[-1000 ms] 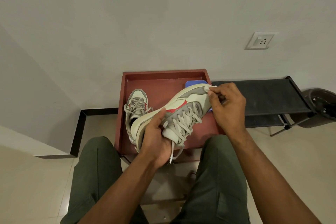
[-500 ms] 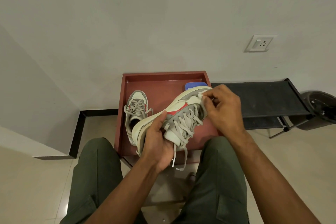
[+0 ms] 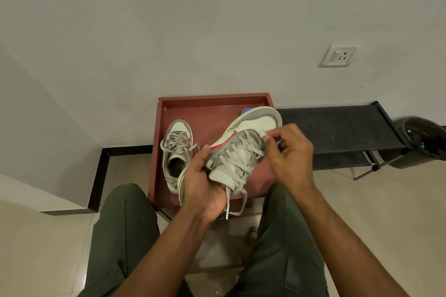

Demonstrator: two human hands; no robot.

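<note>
A cream and grey sneaker (image 3: 253,125) with a red side mark is held tilted above a dark red tray (image 3: 212,105). My left hand (image 3: 201,183) grips its heel end from below. My right hand (image 3: 289,152) pinches a small white cloth (image 3: 265,136) against the shoe near the top of the laces. The loose lace ends (image 3: 237,205) hang down between my knees. The matching second sneaker (image 3: 177,152) lies in the left part of the tray, opening upward.
A blue object (image 3: 247,111) peeks out behind the held shoe at the tray's back right. A black low rack (image 3: 337,128) stands to the right, a dark bin (image 3: 424,137) beyond it. A wall with a socket (image 3: 337,55) lies behind; my legs flank the tray.
My right hand with the cloth has slid from the toe tip back to the top of the laces. The shoe has turned so its toe points more upward.
</note>
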